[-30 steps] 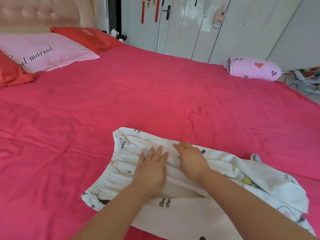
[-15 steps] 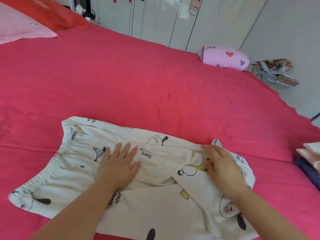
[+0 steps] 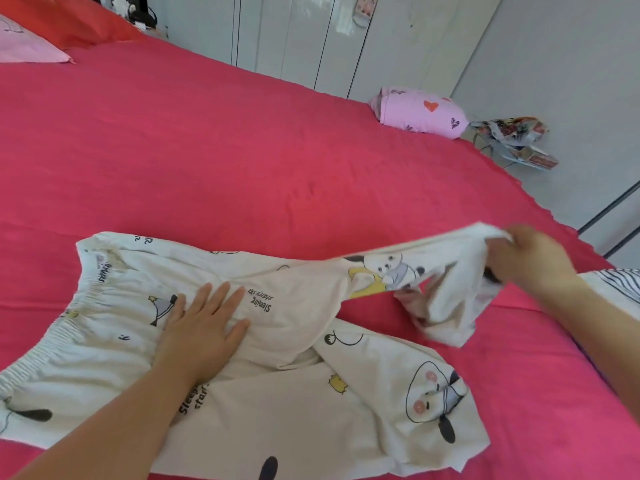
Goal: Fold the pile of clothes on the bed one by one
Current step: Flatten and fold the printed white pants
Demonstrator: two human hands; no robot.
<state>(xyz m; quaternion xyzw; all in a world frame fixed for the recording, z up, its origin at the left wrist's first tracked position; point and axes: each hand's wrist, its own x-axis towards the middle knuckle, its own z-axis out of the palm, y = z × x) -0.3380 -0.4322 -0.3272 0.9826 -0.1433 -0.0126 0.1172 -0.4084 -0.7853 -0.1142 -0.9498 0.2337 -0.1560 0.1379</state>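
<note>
Cream cartoon-print pyjama trousers (image 3: 291,386) lie spread on the pink-red bed (image 3: 242,150), elastic waistband at the left. My left hand (image 3: 204,327) presses flat on the cloth near the waist, fingers straight. My right hand (image 3: 530,261) grips the end of the far trouser leg and holds it lifted and stretched out to the right, above the sheet. The near leg lies flat toward the lower right. A striped garment (image 3: 616,285) peeks in at the right edge, behind my right forearm.
A pink folded bundle with hearts (image 3: 420,112) sits at the bed's far right corner. Pillows (image 3: 31,46) lie at the top left. White wardrobe doors (image 3: 311,39) stand behind the bed. A small rack with clutter (image 3: 516,140) is on the floor at the right.
My right hand slid right along the far leg, took hold of its end and lifted it out to the right. My left hand stayed pressed near the waistband. The view swung right.
</note>
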